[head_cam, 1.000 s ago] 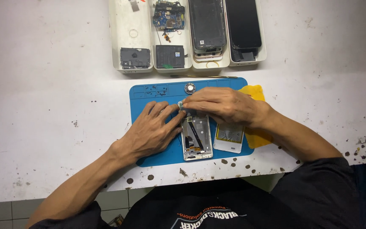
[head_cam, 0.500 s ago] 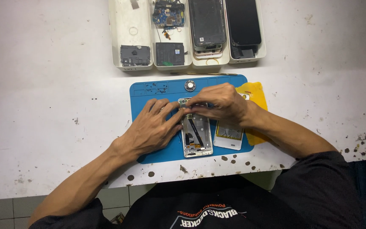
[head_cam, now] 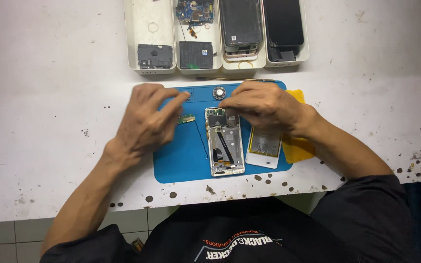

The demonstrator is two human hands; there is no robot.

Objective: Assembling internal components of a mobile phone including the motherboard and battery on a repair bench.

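While the left hand [head_cam: 144, 122] is hovering half open and empty near the small green board [head_cam: 187, 119], the right hand [head_cam: 264, 104], fingers curled over the far end of the opened phone [head_cam: 224, 141] with its hold hidden, is risking tearing the thin black wire [head_cam: 201, 139].

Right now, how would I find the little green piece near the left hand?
Start at the blue mat on the white table. Just left of the opened phone, by the left hand fingertips, lies the small green circuit board. It is the only loose green part on the mat.

One head-worn camera, looking straight down.
It hangs close over the white table [head_cam: 49, 97], trays [head_cam: 149, 68] at twelve o'clock, the wearer's chest at six.
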